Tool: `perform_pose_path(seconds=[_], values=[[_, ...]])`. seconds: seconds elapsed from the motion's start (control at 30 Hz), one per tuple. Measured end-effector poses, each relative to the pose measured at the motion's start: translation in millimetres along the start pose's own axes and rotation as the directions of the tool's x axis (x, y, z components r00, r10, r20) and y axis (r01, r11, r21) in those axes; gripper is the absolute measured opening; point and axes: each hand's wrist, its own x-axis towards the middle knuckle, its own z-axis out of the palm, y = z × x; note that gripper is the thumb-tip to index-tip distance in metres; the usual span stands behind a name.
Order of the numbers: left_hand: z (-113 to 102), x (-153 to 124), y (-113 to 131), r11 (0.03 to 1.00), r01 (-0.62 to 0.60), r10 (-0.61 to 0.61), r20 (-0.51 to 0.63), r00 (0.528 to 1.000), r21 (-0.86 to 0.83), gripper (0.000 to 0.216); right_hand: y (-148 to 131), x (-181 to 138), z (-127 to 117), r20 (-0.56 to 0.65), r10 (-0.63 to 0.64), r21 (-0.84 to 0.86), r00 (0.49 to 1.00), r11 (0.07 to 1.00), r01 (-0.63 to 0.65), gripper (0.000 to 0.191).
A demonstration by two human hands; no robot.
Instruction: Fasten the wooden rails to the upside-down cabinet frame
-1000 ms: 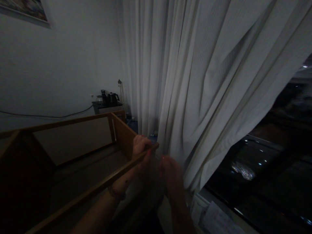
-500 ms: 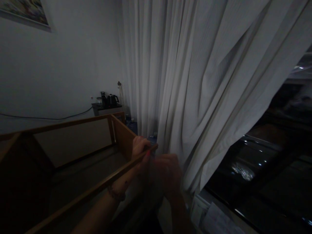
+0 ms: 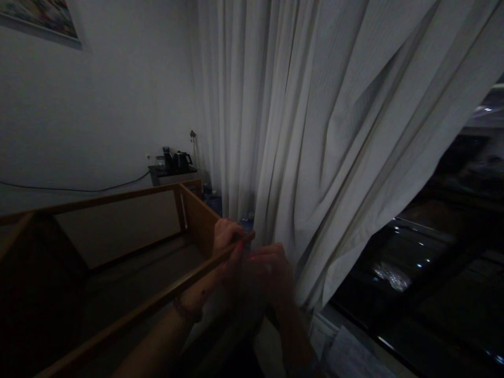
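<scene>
A brown wooden frame with open compartments (image 3: 145, 310), like a shelf unit, fills the lower left of the head view. At its near right corner my left hand (image 3: 227, 242) grips the wooden edge, fingers over the top and thumb on the near side; a bracelet circles that wrist. Just right of the corner is my right hand (image 3: 273, 268), fingers bent and drawn together near the end of the wood. It is slightly blurred, and whatever lies between its fingertips is too dark and small to make out.
Long white curtains (image 3: 268, 115) hang close behind my hands. A black kettle (image 3: 181, 159) stands on a small dark cabinet (image 3: 175, 179) at the back. On the wall are a framed picture (image 3: 43, 18) and a black cable (image 3: 90, 189). Papers (image 3: 354, 354) lie at lower right, by dark glass.
My right hand has shifted very slightly upward beside the corner and looks less smeared. My left hand keeps its grip in the same place on the wooden edge.
</scene>
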Motion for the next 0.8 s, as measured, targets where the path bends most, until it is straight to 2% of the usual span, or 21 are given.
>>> perform_pose_path(seconds=[0.07,0.17,0.3,0.4,0.5,0.67,0.73,0.8], values=[[2.3,-0.8,-3.5,1.000,-0.024,0.024,-0.021,0.999,0.004,0.036,-3.1,4.4,5.5,-0.070,0.041,0.062,0.997,0.997,-0.036,0.031],[4.0,-1.7,-6.3,1.000,-0.009,0.009,-0.017,1.000,0.027,0.037,-10.6,8.1,18.9,-0.180,0.197,0.159,0.964,0.973,-0.169,0.043],[3.7,-1.5,-5.2,1.000,0.011,-0.011,-0.011,1.000,0.008,0.038,-24.9,6.6,36.5,-0.302,0.450,0.268,0.841,0.886,-0.378,0.040],[3.3,-1.5,-4.5,1.000,0.027,-0.027,0.013,1.000,-0.008,0.039,-33.9,4.7,40.0,-0.351,0.533,0.294,0.770,0.844,-0.450,0.033],[3.5,-1.8,-5.0,0.999,0.038,-0.038,0.013,0.999,-0.002,0.042,-39.0,6.4,35.0,-0.335,0.548,0.295,0.767,0.834,-0.467,0.032],[4.3,-0.9,-5.1,1.000,0.017,-0.017,-0.002,1.000,-0.013,0.038,-41.7,11.5,23.7,-0.204,0.585,0.303,0.785,0.800,-0.517,0.028],[4.3,-0.1,-5.2,1.000,-0.014,0.014,-0.020,1.000,-0.009,0.037,-38.3,9.7,20.2,-0.177,0.563,0.273,0.807,0.816,-0.510,0.027],[3.9,0.5,-5.3,1.000,-0.025,0.025,-0.029,0.999,0.004,0.038,-30.8,5.4,15.2,-0.198,0.478,0.183,0.856,0.876,-0.446,0.027]])
